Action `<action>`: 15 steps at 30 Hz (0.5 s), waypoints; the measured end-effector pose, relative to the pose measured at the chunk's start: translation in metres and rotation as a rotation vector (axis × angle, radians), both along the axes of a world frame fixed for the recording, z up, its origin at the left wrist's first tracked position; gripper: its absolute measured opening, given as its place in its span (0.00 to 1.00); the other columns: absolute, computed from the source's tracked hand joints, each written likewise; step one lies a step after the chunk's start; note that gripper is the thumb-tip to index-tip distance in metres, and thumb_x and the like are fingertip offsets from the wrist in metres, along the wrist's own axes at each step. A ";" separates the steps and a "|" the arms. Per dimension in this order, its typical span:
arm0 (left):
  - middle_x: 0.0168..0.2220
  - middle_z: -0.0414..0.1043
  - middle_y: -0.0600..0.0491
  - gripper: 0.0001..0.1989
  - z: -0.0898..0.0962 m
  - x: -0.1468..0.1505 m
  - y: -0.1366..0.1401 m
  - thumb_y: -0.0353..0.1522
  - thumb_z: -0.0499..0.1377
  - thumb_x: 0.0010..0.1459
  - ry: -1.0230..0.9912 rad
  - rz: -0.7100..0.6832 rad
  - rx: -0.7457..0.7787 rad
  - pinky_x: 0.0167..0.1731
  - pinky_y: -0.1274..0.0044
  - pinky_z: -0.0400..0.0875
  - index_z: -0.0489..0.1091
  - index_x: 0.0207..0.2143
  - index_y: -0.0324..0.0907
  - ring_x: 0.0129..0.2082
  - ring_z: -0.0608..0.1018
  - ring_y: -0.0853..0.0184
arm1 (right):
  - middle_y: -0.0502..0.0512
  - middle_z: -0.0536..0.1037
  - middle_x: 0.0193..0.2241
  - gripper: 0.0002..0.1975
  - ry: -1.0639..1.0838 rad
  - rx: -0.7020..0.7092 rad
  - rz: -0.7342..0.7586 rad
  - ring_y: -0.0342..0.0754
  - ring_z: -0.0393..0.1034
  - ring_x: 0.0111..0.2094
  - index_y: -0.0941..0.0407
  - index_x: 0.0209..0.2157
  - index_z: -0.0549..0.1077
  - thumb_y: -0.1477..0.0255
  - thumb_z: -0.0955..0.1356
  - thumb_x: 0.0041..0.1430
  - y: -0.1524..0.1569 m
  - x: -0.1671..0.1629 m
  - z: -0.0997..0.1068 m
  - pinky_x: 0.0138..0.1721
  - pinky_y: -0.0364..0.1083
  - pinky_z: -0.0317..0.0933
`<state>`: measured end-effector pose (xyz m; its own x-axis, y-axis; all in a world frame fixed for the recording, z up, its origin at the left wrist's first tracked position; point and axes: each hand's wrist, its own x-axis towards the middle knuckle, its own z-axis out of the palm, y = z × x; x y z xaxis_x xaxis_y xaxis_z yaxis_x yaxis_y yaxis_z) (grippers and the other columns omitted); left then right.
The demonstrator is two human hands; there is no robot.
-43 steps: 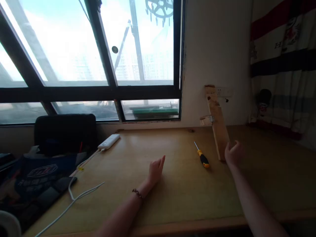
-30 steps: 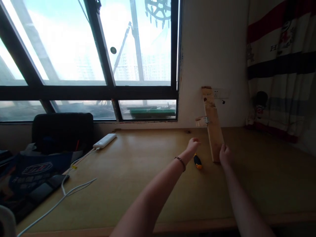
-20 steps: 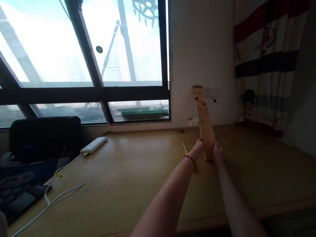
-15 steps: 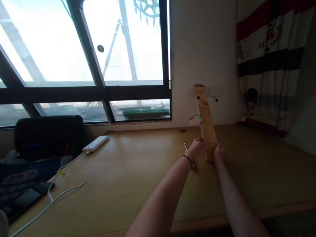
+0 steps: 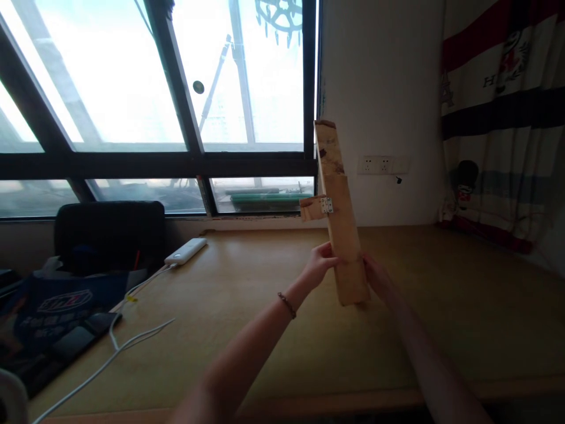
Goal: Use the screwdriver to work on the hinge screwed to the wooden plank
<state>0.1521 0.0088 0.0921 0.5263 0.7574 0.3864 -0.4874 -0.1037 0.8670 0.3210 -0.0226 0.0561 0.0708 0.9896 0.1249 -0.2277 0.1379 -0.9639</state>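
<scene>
A long wooden board [image 5: 344, 229] stands nearly upright over the table, its top leaning left. A metal hinge [image 5: 326, 205] on its left edge joins a short wood piece [image 5: 311, 208], which sticks out to the left. My left hand [image 5: 320, 263] grips the board's left edge low down, thumb across the front face. On the opposite edge, my right hand [image 5: 375, 275] is closed on the board, its fingers partly hidden behind it. The board's lower end is near the tabletop; whether it touches, I cannot tell.
The wooden table [image 5: 247, 330] spreads around the board. A white power bank [image 5: 186, 252] with a white cable [image 5: 115, 352] lies at the left. Beyond are a black chair [image 5: 110, 229] and a blue bag [image 5: 66, 306]. A wall socket [image 5: 383, 165] sits behind, right of the window.
Both hands have brought the board left and turned it, so its hinge side shows more. The screwdriver that lay by my left wrist no longer shows. The view has shifted slightly.
</scene>
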 end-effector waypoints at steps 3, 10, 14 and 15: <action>0.44 0.72 0.43 0.24 -0.013 -0.054 -0.018 0.25 0.65 0.38 0.073 -0.005 -0.061 0.45 0.67 0.64 0.70 0.43 0.35 0.43 0.73 0.58 | 0.59 0.76 0.37 0.20 -0.023 -0.021 0.199 0.50 0.71 0.35 0.57 0.37 0.72 0.57 0.67 0.48 -0.013 -0.026 0.002 0.33 0.46 0.64; 0.45 0.71 0.41 0.25 -0.056 -0.141 -0.031 0.25 0.63 0.39 0.151 -0.040 -0.294 0.43 0.69 0.67 0.69 0.45 0.35 0.44 0.73 0.56 | 0.57 0.76 0.38 0.17 0.095 -0.168 0.188 0.47 0.72 0.35 0.57 0.36 0.71 0.70 0.72 0.42 -0.009 -0.109 -0.017 0.33 0.44 0.65; 0.44 0.71 0.41 0.23 -0.068 -0.154 -0.028 0.25 0.64 0.39 0.151 -0.003 -0.375 0.38 0.71 0.69 0.70 0.43 0.35 0.41 0.75 0.57 | 0.56 0.78 0.26 0.08 0.156 -0.268 -0.038 0.48 0.72 0.26 0.60 0.29 0.72 0.73 0.69 0.43 0.010 -0.152 -0.021 0.26 0.44 0.65; 0.44 0.71 0.41 0.23 -0.070 -0.155 -0.027 0.26 0.64 0.39 0.136 0.007 -0.384 0.38 0.71 0.70 0.70 0.42 0.35 0.40 0.75 0.58 | 0.55 0.77 0.23 0.06 0.173 -0.287 -0.089 0.48 0.72 0.25 0.60 0.27 0.72 0.75 0.68 0.42 0.016 -0.159 -0.024 0.25 0.44 0.65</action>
